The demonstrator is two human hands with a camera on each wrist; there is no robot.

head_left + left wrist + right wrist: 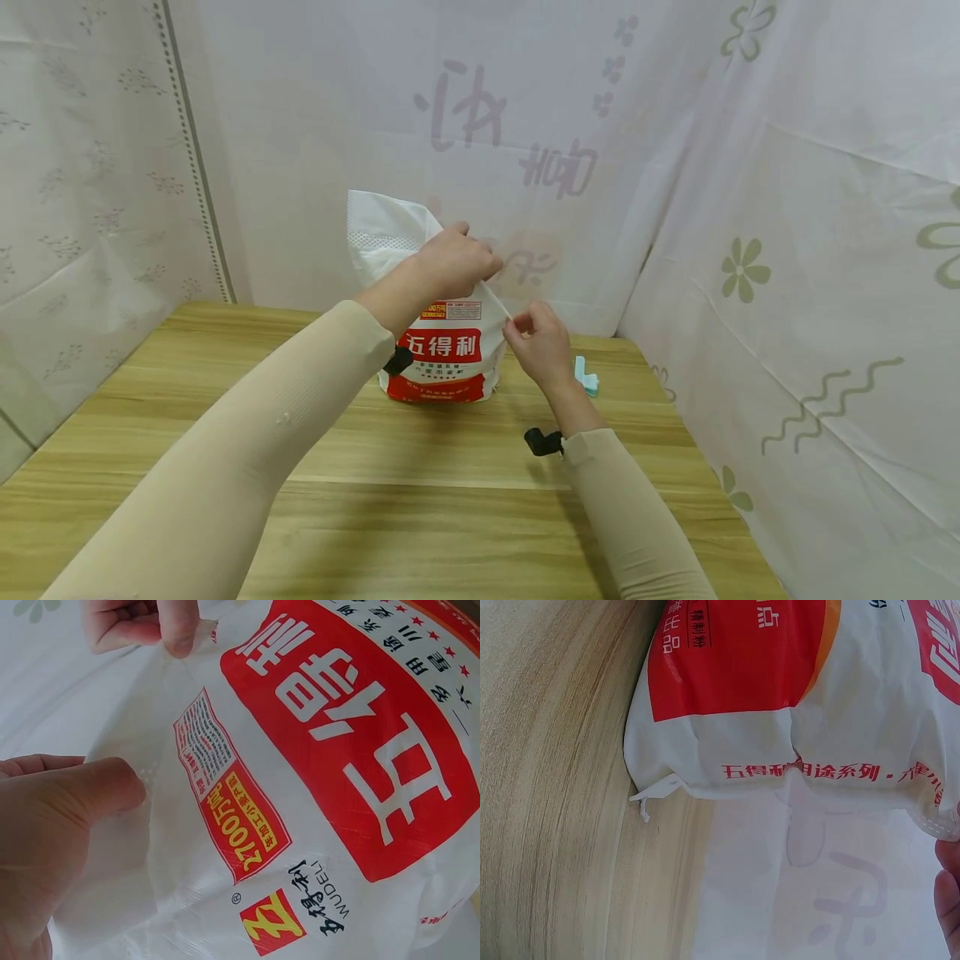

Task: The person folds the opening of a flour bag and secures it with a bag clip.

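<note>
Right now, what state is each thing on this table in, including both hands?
Flour bag: upright on the table, top gathered between both hands.
Left hand: grips the bag's top edge.
Right hand: pinches the bag's top corner.
Light blue clip: lies on the table behind the right hand, untouched.

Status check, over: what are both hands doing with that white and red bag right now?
Left hand grips the bag at its top. Right hand pinches the top's right edge. Bag upright on the wooden table. Small pale-blue object beside it, clear of the hands.
</note>
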